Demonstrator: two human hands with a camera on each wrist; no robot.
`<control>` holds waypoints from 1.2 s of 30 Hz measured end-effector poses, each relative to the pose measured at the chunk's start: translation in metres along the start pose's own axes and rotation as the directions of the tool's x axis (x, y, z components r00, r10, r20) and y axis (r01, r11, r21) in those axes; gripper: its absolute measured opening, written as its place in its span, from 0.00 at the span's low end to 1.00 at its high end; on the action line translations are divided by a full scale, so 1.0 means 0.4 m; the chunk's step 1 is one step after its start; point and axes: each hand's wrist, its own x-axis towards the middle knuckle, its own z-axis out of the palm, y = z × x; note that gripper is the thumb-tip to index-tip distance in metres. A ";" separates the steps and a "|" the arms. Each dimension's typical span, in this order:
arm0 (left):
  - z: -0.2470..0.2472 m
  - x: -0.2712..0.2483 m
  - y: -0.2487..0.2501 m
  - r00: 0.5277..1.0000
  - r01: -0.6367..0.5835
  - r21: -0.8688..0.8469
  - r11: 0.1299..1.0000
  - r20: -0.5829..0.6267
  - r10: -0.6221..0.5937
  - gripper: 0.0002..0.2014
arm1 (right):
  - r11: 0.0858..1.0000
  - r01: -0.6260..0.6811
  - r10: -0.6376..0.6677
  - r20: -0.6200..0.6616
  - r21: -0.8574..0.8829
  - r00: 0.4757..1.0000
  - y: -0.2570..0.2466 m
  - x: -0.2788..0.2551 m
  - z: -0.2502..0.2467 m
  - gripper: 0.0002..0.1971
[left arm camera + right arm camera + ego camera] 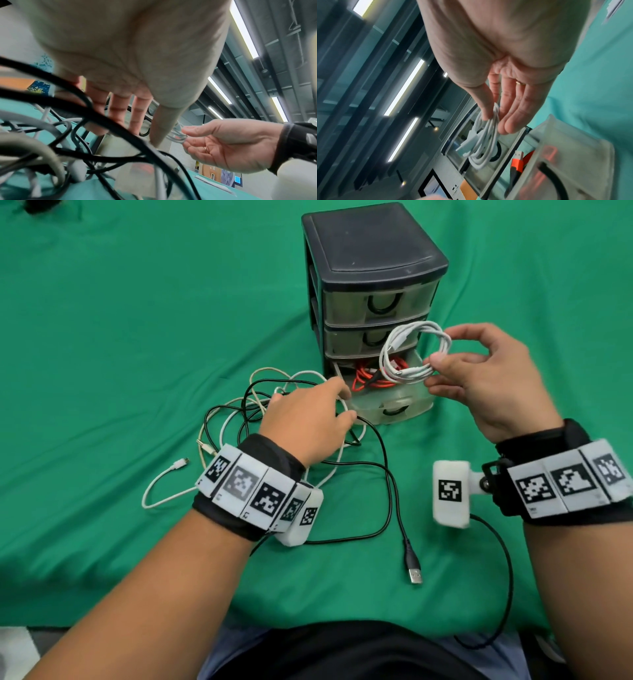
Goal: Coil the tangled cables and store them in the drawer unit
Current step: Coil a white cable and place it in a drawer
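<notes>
Green cloth [102,337]: orange cable [368,378] already in open bottom drawer [390,405]. R hand [486,385] pinches coiled white cable [414,354] above it; L hand [305,422], fingers spread, rests on tangle [239,412] left to coil.

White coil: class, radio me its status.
Right hand pinches white coil above open bottom drawer. Left hand on tangle. Orange cable already inside.

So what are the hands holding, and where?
The right hand pinches the coiled white cable at the lower side of its loop. The left hand rests on the tangled cables, gripping nothing clearly.
</notes>
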 end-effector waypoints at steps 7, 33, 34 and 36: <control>0.012 0.016 0.002 0.993 -0.116 0.065 0.991 -0.012 0.117 0.20 | 0.976 0.017 -0.002 0.071 -0.217 0.997 0.012 0.023 0.055 0.13; 0.016 0.017 -0.004 0.994 -0.109 0.102 0.989 0.015 0.108 0.21 | 0.698 -0.014 0.045 0.025 -0.716 0.999 0.005 0.101 0.110 0.07; 0.015 0.016 -0.004 0.994 -0.106 0.098 0.990 0.017 0.105 0.22 | 0.694 -0.008 0.035 0.023 -0.720 0.999 0.004 0.097 0.110 0.08; 0.014 0.014 -0.004 0.995 -0.103 0.092 0.990 0.015 0.102 0.22 | 0.689 0.013 0.005 0.022 -0.725 1.000 0.001 0.089 0.109 0.11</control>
